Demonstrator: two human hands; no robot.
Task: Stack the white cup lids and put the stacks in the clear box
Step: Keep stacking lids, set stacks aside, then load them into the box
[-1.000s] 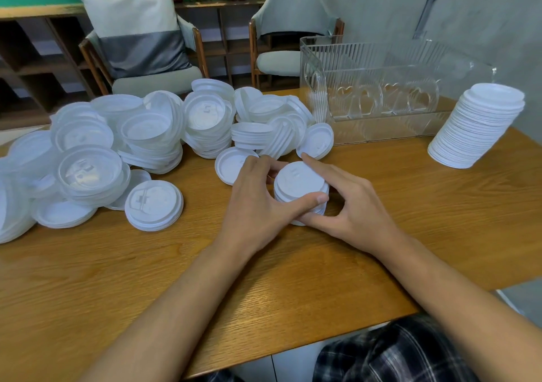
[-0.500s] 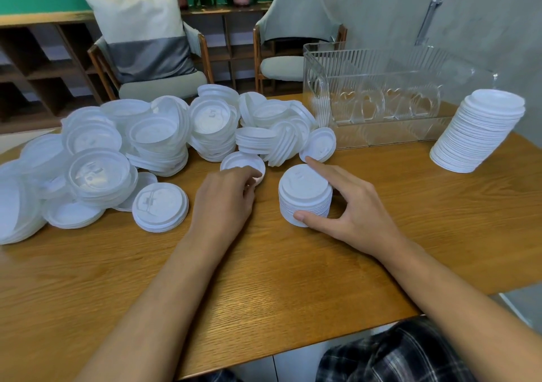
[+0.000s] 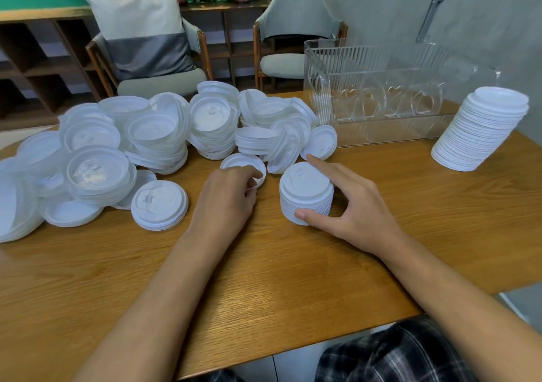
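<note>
A short stack of white lids (image 3: pixel 305 191) stands mid-table, and my right hand (image 3: pixel 352 205) grips its sides between thumb and fingers. Just to its left, my left hand (image 3: pixel 228 196) pinches the near rim of a single upturned lid (image 3: pixel 240 161) lying on the wood. A big loose pile of white lids (image 3: pixel 140 144) spreads across the left and back of the table. The clear ribbed box (image 3: pixel 378 94) sits at the back right with no lids visible in it. A tall leaning stack of lids (image 3: pixel 481 129) stands to the right of the box.
The wooden table (image 3: pixel 293 279) has bare surface in front of my hands, and its near edge runs along the bottom. Two chairs (image 3: pixel 293 41) and a shelf stand behind the table. A flat single lid (image 3: pixel 158 204) lies left of my left hand.
My left hand left the short stack, moved left and took hold of the upturned lid's rim. My right hand stayed on the stack.
</note>
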